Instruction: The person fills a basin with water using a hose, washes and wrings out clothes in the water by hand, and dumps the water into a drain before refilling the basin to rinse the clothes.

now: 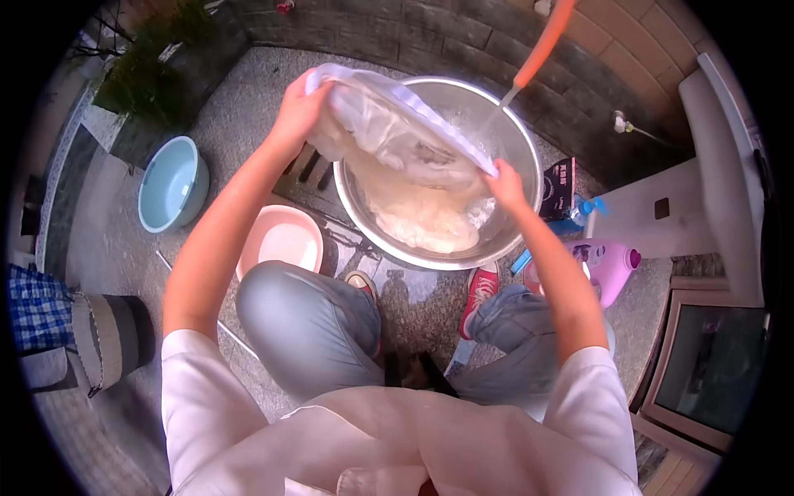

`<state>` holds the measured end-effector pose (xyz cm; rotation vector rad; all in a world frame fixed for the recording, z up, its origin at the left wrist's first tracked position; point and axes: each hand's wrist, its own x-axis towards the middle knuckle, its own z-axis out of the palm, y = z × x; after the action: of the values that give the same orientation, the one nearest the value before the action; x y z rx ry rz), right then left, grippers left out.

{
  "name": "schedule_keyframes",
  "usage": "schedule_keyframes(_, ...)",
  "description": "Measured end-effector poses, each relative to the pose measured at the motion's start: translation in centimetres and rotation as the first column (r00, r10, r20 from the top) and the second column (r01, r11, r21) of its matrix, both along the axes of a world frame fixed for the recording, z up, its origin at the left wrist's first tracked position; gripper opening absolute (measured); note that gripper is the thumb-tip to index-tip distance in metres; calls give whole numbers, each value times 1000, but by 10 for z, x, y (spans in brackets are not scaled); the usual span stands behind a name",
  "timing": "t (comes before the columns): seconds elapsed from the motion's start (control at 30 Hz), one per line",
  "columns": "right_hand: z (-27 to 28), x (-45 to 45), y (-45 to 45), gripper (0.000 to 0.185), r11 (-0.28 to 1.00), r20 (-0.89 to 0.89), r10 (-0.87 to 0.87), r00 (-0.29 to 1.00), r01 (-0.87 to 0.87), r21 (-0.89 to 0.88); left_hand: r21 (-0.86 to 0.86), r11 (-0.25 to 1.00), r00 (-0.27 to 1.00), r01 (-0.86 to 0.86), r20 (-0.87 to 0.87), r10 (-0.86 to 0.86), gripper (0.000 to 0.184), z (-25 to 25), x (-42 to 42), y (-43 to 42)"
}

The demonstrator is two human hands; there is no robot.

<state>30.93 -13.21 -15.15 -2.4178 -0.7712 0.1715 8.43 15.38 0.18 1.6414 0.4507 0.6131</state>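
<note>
My left hand (pixel 299 116) is closed on one end of the thick white edge band of a wet, sheer white cloth (pixel 389 136). Farther right, the fingers of my right hand (pixel 504 187) pinch the other end of that band. Between both hands the band is stretched on a slant, and the cloth hangs from it into a large metal basin (pixel 531 136). Its lower part lies bunched at the basin's near side. From an orange hose (pixel 546 41) above the far right rim, water runs into the basin. Exactly what kind of cloth item this is, I cannot tell.
A pink basin (pixel 281 240) stands by my left knee, a light blue basin (pixel 172 183) farther left. On the right are a black box (pixel 559 188), a blue pump bottle (pixel 575 217) and a pink-purple jug (pixel 608 266). A basket (pixel 107 339) sits far left.
</note>
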Motion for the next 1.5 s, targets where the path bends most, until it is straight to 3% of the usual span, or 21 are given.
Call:
schedule_keyframes(0.1, 55, 27, -11, 44, 948, -170, 314, 934, -316, 15, 22, 989, 988, -144, -49, 145, 18, -10, -7, 22)
schedule_keyframes(0.2, 118, 40, -9, 26, 806, -290, 541, 790, -585, -90, 19, 972, 972, -235, -6, 235, 19, -1, -13, 30)
schedule_keyframes(0.27, 157, 45, -4, 34, 786, -156, 566, 809, -587, -194, 32, 948, 948, -317, 18, 316, 19, 17, -20, 28)
schedule_keyframes(0.3, 183, 35, -3, 33, 839, 51, 521, 852, -500, -217, 3, 953, 951, -303, 61, 302, 19, 23, -22, 29)
schedule_keyframes(0.4, 233, 36, 6, 27, 898, 290, 440, 850, -420, -131, 132, 925, 935, -355, 75, 348, 21, 37, -20, 53)
schedule_keyframes(0.53, 295, 47, 15, 25, 900, 529, 389, 754, -433, -44, 112, 942, 948, -316, 55, 312, 22, 75, -16, 52)
schedule_keyframes(0.67, 350, 29, 22, 30, 881, 378, 354, 856, -440, 172, 99, 973, 975, -209, 98, 199, 25, 92, -8, 39)
schedule_keyframes(0.7, 365, -4, 27, 26, 959, 301, 220, 928, -262, 106, 148, 983, 994, -107, 47, 102, 29, 91, -1, 40)
schedule_keyframes(0.77, 355, -27, 36, 27, 940, 291, 288, 912, -327, 97, 200, 976, 994, 89, 38, -99, 45, 93, 11, 14)
schedule_keyframes(0.8, 348, -32, 42, 28, 916, 281, 354, 892, -392, 91, 352, 916, 981, 194, -89, -174, 58, 95, 15, -9)
schedule_keyframes(0.83, 328, -29, 54, 27, 891, 267, 404, 875, -442, 103, 340, 886, 948, 316, -147, -282, 73, 90, 23, -33)
schedule_keyframes(0.87, 306, -25, 65, 27, 863, 252, 453, 855, -491, 116, 481, 815, 947, 322, -165, -276, 85, 77, 36, -50)
schedule_keyframes(0.9, 294, -33, 71, 26, 865, 186, 460, 869, -485, 129, 482, 767, 898, 423, -338, -283, 97, 70, 44, -66)
schedule_keyframes(0.93, 282, -42, 74, 24, 867, 117, 465, 877, -478, 141, 553, 709, 895, 437, -344, -284, 87, 61, 50, -82)
schedule_keyframes(1.0, 251, -42, 75, 25, 849, 77, 469, 880, -473, 236, 656, 666, 935, 354, -266, -235, 42, 32, 63, -89)
schedule_keyframes(1.07, 216, -29, 67, 33, 833, 98, 464, 880, -471, 291, 455, 757, 881, 469, -307, -361, 30, 14, 66, -82)
schedule_keyframes(1.13, 170, -26, 50, 59, 802, -77, 501, 862, -429, 415, 415, 815, 912, 405, -247, -327, 28, -17, 65, -70)
schedule_keyframes(1.23, 73, -44, 28, 80, 876, -177, 453, 874, -400, 269, 301, 891, 935, 341, -203, -289, 25, -23, 58, -67)
schedule_keyframes(1.4, -31, -91, 28, 67, 889, -382, 423, 822, -296, 350, 28, 938, 923, 346, -189, -335, 23, -11, 49, -61)
schedule_keyframes(1.47, -53, -98, 38, 60, 928, -501, 275, 821, -90, 362, -71, 892, 882, 447, -133, -453, 21, 5, 39, -52)
schedule_keyframes(1.5, -72, -94, 43, 46, 883, -398, 299, 867, -93, 460, -27, 875, 867, 483, -129, -482, 18, 9, 35, -46)
